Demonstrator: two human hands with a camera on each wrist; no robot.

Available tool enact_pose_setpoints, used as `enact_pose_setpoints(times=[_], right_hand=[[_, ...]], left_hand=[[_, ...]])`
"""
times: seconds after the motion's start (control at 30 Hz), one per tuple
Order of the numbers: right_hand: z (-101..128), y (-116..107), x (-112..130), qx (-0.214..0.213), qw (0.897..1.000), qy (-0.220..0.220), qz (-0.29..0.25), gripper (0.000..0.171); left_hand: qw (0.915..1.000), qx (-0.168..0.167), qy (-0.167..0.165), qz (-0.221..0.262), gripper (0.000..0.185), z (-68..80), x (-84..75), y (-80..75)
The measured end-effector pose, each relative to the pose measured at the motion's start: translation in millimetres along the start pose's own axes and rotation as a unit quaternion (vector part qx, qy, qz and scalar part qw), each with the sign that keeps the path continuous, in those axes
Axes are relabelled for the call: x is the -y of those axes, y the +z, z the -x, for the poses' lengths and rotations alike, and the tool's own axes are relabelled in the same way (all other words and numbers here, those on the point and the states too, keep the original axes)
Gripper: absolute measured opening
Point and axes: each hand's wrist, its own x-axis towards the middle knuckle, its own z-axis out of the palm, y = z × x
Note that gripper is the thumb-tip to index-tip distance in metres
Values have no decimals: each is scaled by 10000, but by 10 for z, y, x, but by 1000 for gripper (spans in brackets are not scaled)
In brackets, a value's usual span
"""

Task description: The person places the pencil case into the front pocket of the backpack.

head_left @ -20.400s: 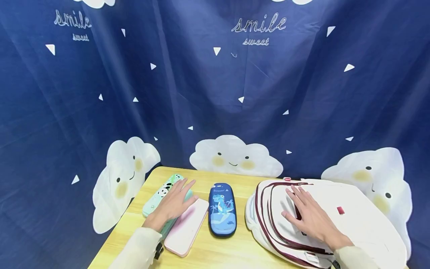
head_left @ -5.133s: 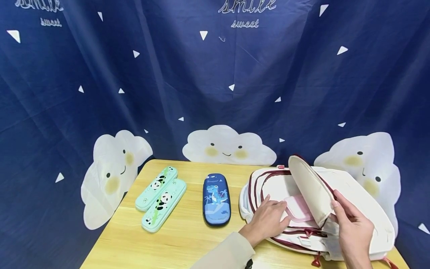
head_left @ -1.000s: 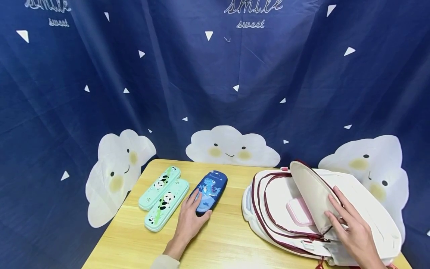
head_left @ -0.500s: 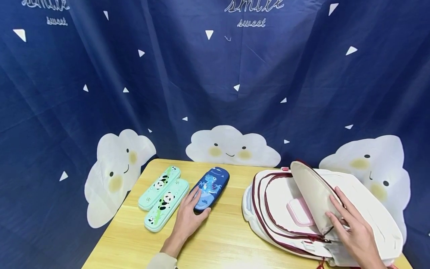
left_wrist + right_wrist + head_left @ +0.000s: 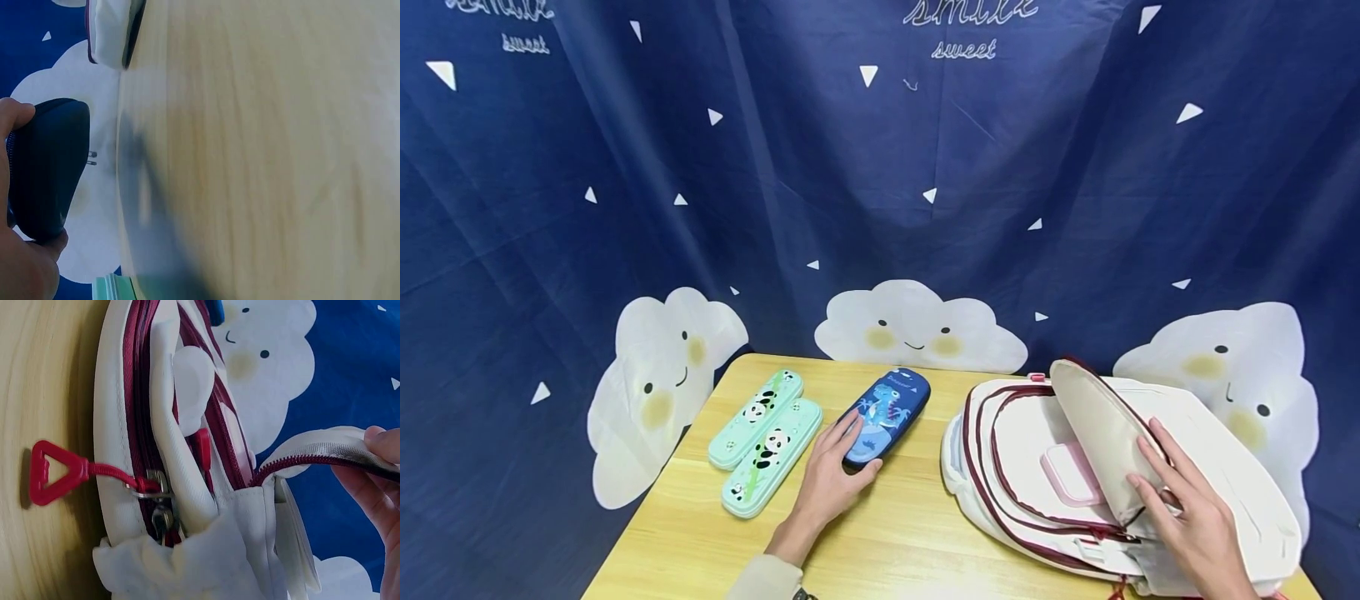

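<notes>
My left hand (image 5: pixel 833 479) grips the near end of a dark blue dinosaur pencil case (image 5: pixel 884 414), which is tilted with its far end raised off the wooden table (image 5: pixel 895 533); in the left wrist view the thumb and fingers wrap the dark blue case (image 5: pixel 47 175). My right hand (image 5: pixel 1187 508) holds up the front flap (image 5: pixel 1093 437) of a white backpack (image 5: pixel 1217 475) with dark red zips, lying on the table's right side. A pink case (image 5: pixel 1067 473) lies inside the opened compartment. In the right wrist view the fingers (image 5: pixel 375 481) pinch the flap's zip edge (image 5: pixel 325 456).
Two mint green panda pencil cases (image 5: pixel 763 442) lie side by side on the table's left. A red triangular zip pull (image 5: pixel 53 472) hangs at the backpack's near edge. A dark blue cloud-print curtain (image 5: pixel 880 183) hangs close behind the table.
My left hand has taken hold of the blue dinosaur case, turned it and lifted its far end rightward. The right hand keeps the backpack flap raised.
</notes>
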Motion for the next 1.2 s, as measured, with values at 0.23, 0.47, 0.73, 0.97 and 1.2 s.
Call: enact_pose_setpoints(times=[0.23, 0.47, 0.73, 0.97, 1.2], right_hand=[[14, 13, 46, 97, 9995, 255, -129, 55], [74, 34, 80, 147, 9981, 388, -449, 56], [133, 54, 121, 169, 9952, 622, -734, 65], [153, 55, 138, 109, 9955, 626, -698, 69], [154, 47, 117, -32, 9959, 421, -798, 60]], left_hand=[[9998, 54, 126, 151, 80, -37, -68, 11], [9990, 73, 407, 181, 79, -68, -110, 45], [9968, 212, 736, 205, 77, -98, -174, 98], [9928, 582, 990, 340, 78, -181, -310, 156], [9846, 967, 1419, 331, 79, -278, -431, 255]])
